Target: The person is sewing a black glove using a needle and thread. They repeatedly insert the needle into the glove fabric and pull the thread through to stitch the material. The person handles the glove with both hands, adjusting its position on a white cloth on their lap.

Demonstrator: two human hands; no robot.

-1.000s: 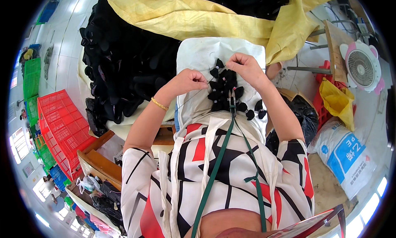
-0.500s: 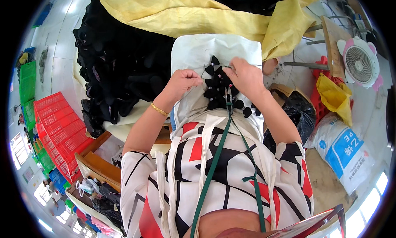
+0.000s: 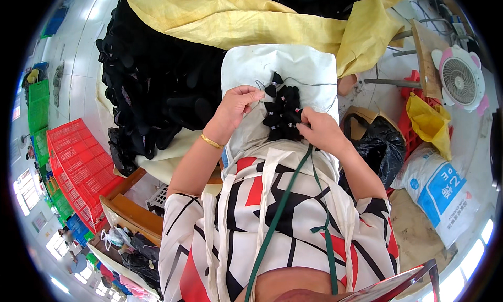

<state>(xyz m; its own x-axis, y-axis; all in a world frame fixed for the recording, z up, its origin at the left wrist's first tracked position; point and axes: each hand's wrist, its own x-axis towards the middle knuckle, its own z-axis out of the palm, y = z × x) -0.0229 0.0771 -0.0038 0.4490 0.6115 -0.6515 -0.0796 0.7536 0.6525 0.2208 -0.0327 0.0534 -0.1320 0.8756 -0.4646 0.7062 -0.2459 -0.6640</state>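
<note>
A cluster of small black pieces (image 3: pixel 282 112) lies on a white cloth (image 3: pixel 301 69) spread over my lap. My right hand (image 3: pixel 318 130) presses on the lower right of the cluster, fingers closed on the pieces. My left hand (image 3: pixel 238 104) is at the cluster's upper left, pinching a thin grey thread (image 3: pixel 309 83) that runs across the cloth. A gold bangle (image 3: pixel 211 141) circles my left wrist.
A big heap of black pieces (image 3: pixel 157 87) lies to the left under a yellow woven sack (image 3: pixel 251 19). A red crate (image 3: pixel 76 168) stands at far left. A black bag (image 3: pixel 380 145), yellow bag (image 3: pixel 429 121), white sack (image 3: pixel 440 184) and small fan (image 3: pixel 458 79) are on the right.
Both hands drew closer together over the cluster, then the left hand moved up and left with the thread. The loose black pieces are now gathered into one tight bunch.
</note>
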